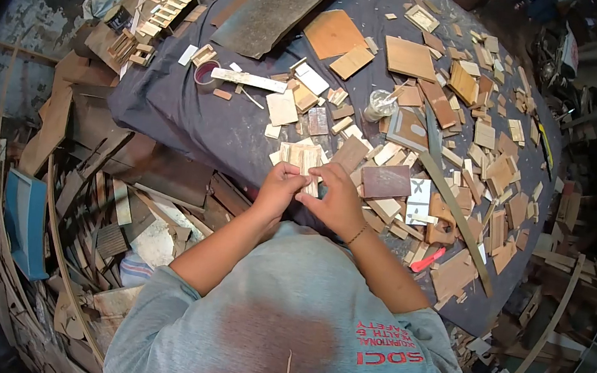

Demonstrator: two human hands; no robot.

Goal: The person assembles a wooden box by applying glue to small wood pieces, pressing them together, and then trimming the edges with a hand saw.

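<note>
Both of my hands meet at the table's near edge around a small pale wooden piece (309, 159) with visible grain. My left hand (280, 186) pinches its lower left side with curled fingers. From the right, my right hand (338, 195) grips the same piece between thumb and fingers. The fingers partly hide its lower end. Just right of my right hand lie a brown wooden block (386, 182) and a white card with dark shapes (418, 201). A square of light wood (282, 109) rests beyond the hands.
Wood offcuts cover the right of the dark cloth (166, 107). A glass jar (381, 106), a long wooden strip (458, 225) and a red-handled tool (427, 260) lie among them. A dark board (283, 9) is at the back. Small wooden models (171, 10) stand far left.
</note>
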